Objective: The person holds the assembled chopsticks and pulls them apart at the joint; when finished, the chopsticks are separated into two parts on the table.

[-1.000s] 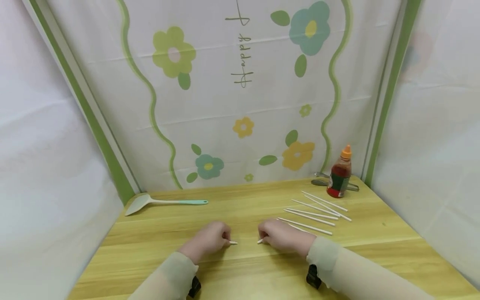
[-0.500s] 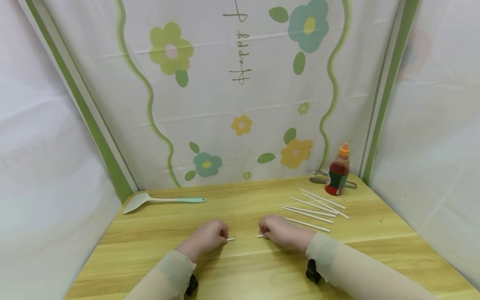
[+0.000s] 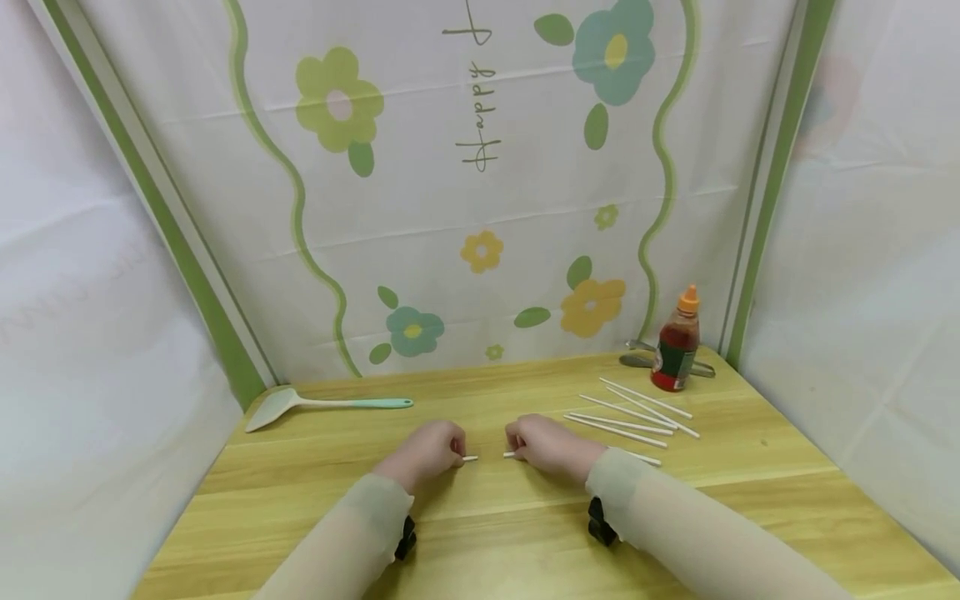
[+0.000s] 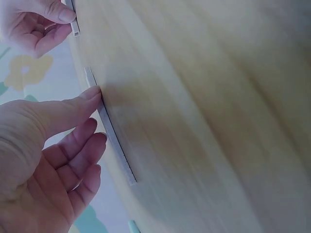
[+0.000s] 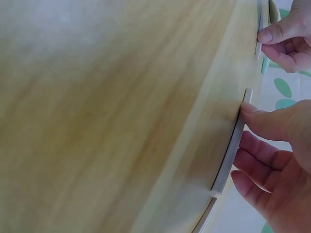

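Note:
My left hand (image 3: 424, 454) pinches a thin white rod (image 4: 114, 138) between thumb and fingers, low over the table. The rod's narrowed tip points right, out past the thumb. Facing it, my right hand (image 3: 551, 448) pinches a second white rod (image 5: 229, 155), whose squarish end looks hollow in the left wrist view. The two rod ends point at each other with a short gap between them. In the head view most of each rod is hidden behind the hands. Several more white rods (image 3: 621, 427) lie loosely spread on the table beyond the right hand.
A pale spatula (image 3: 330, 403) with a mint handle lies at the back left of the wooden table (image 3: 495, 550). At the back right stands a red sauce bottle (image 3: 675, 350) with an orange cap, metal tongs (image 3: 636, 361) behind it. A flowered curtain (image 3: 420, 208) closes off the back.
Both hands have moved away from the body, still holding their rods. The left hand has shifted right and the right hand left, so the rod ends are closer. The loose rods lie as before.

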`<move>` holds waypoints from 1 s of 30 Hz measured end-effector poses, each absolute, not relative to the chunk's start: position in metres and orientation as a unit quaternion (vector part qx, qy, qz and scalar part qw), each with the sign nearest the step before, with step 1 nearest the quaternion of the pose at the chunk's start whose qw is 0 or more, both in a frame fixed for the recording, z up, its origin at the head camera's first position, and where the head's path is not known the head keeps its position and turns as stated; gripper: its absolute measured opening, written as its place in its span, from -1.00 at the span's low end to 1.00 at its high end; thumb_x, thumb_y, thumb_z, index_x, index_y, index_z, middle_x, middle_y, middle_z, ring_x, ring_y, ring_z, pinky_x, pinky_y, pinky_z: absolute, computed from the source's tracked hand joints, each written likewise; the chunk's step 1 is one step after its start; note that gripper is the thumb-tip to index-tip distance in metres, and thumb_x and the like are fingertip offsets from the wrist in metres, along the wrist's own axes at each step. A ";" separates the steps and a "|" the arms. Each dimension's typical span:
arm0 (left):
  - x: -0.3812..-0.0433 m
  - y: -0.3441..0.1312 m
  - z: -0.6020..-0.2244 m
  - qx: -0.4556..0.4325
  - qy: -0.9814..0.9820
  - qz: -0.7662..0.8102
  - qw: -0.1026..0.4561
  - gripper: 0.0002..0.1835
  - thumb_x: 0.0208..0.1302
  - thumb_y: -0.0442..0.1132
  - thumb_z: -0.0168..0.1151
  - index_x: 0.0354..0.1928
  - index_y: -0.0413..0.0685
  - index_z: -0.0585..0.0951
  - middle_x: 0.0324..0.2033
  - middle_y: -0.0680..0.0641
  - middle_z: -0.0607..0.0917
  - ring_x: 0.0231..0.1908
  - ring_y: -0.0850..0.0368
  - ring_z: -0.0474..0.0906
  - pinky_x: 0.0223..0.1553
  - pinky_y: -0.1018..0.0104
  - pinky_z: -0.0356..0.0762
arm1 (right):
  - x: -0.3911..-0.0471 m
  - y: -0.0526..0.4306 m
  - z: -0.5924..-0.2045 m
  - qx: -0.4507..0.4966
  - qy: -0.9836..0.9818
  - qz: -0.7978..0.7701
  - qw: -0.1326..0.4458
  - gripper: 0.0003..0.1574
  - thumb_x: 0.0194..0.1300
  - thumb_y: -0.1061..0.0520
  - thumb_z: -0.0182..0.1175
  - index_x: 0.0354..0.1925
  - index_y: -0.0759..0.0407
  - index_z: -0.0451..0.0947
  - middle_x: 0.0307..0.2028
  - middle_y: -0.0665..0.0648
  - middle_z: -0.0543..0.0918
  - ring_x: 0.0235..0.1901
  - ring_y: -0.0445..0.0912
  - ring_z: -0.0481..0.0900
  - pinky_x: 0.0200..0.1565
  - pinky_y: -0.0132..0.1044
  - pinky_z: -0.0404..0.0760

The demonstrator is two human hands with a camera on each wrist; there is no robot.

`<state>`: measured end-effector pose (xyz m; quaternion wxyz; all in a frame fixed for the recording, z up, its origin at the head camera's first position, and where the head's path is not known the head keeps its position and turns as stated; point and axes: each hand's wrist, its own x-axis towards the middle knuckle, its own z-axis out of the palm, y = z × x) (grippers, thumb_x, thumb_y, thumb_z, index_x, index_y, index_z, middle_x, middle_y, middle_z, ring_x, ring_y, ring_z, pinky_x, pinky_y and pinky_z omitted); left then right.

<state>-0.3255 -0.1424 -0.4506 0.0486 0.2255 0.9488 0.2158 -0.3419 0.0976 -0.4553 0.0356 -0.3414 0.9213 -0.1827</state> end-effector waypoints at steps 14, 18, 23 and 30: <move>-0.325 -0.138 -0.444 0.223 0.945 0.237 0.032 -0.81 0.12 -0.25 0.49 -0.44 0.06 0.59 -0.49 0.08 0.49 -0.45 0.14 0.39 -0.38 0.20 0.39 | -0.351 0.192 -0.423 -0.251 0.953 -0.163 0.051 -0.75 0.15 0.25 0.40 -0.49 0.10 0.49 -0.54 -0.03 0.47 -0.51 -0.13 0.39 -0.38 -0.17 0.42; -0.324 -0.120 -0.432 0.240 0.940 0.240 0.019 -0.84 0.18 -0.20 0.45 -0.38 0.07 0.59 -0.45 0.07 0.47 -0.44 0.14 0.39 -0.38 0.21 0.40 | -0.341 0.207 -0.435 -0.238 0.955 -0.159 0.083 -0.68 0.11 0.17 0.45 -0.53 0.06 0.45 -0.58 -0.03 0.45 -0.56 -0.15 0.35 -0.41 -0.20 0.37; -0.320 -0.091 -0.423 0.269 0.935 0.231 0.002 -0.85 0.19 -0.17 0.44 -0.38 0.08 0.61 -0.46 0.10 0.47 -0.43 0.17 0.41 -0.37 0.26 0.42 | -0.330 0.205 -0.439 -0.252 0.958 -0.117 0.066 -0.69 0.26 0.22 0.33 -0.53 0.06 0.43 -0.58 -0.02 0.41 -0.55 -0.13 0.31 -0.38 -0.16 0.34; -0.306 -0.059 -0.418 0.312 0.922 0.221 -0.056 -0.72 0.21 -0.12 0.44 -0.05 0.06 0.65 -0.16 0.13 0.56 -0.11 0.15 0.52 -0.04 0.18 0.47 | -0.322 0.187 -0.413 -0.309 0.943 -0.104 0.060 -0.76 0.46 0.26 0.10 -0.39 0.07 0.37 -0.52 -0.03 0.40 -0.55 -0.16 0.31 -0.44 -0.23 0.36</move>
